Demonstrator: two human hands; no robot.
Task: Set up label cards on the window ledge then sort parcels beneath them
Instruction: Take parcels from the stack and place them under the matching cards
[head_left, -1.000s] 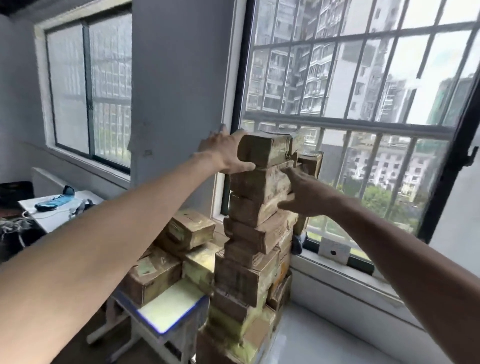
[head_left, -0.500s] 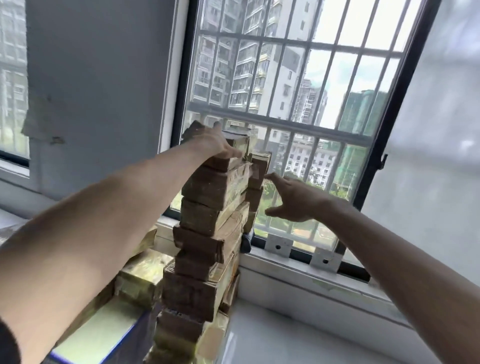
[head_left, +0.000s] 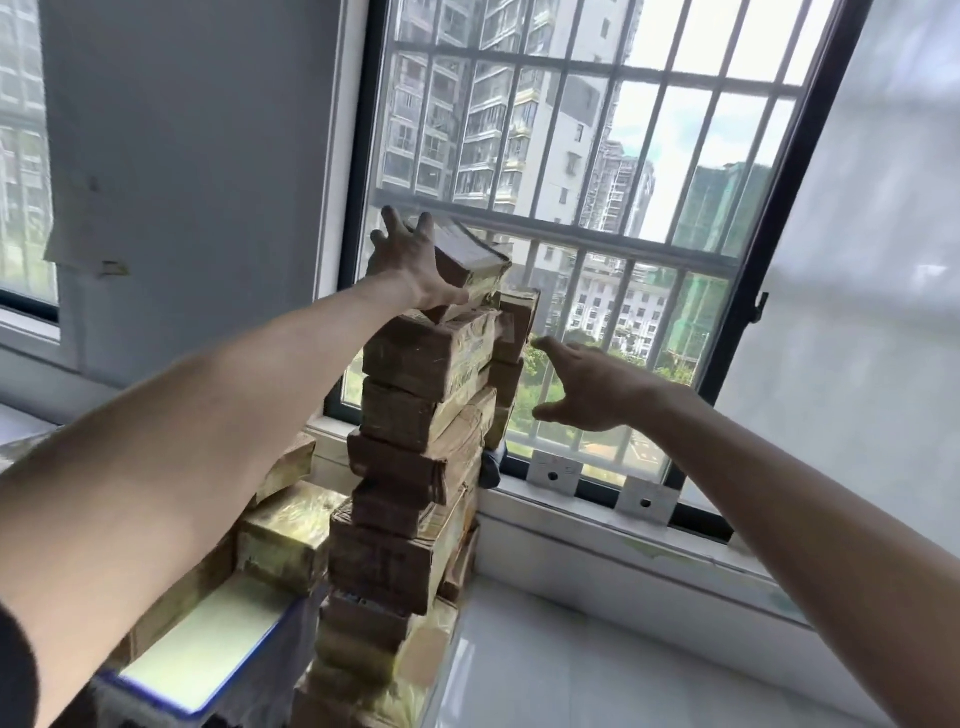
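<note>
A tall, leaning stack of brown taped parcels (head_left: 415, 467) rises from the floor against the window. My left hand (head_left: 410, 265) grips the top parcel (head_left: 470, 257), thumb under its near edge and fingers over its far side, and the parcel tilts up off the stack. My right hand (head_left: 587, 387) hovers with spread fingers just right of the stack, touching nothing. A second, thinner column of parcels (head_left: 514, 332) stands behind the stack. Two small white cards (head_left: 553, 474) with a dark dot each lean on the window ledge (head_left: 597, 519).
More parcels (head_left: 288, 535) lie piled at the lower left on a white, blue-edged surface (head_left: 208, 654). A barred window (head_left: 597, 208) fills the middle. A white counter (head_left: 571, 665) runs under the ledge, a frosted pane (head_left: 872, 260) stands right.
My left hand has tilted the top parcel up off the stack. My right hand has drawn back from the parcels and spread its fingers. The camera has turned right.
</note>
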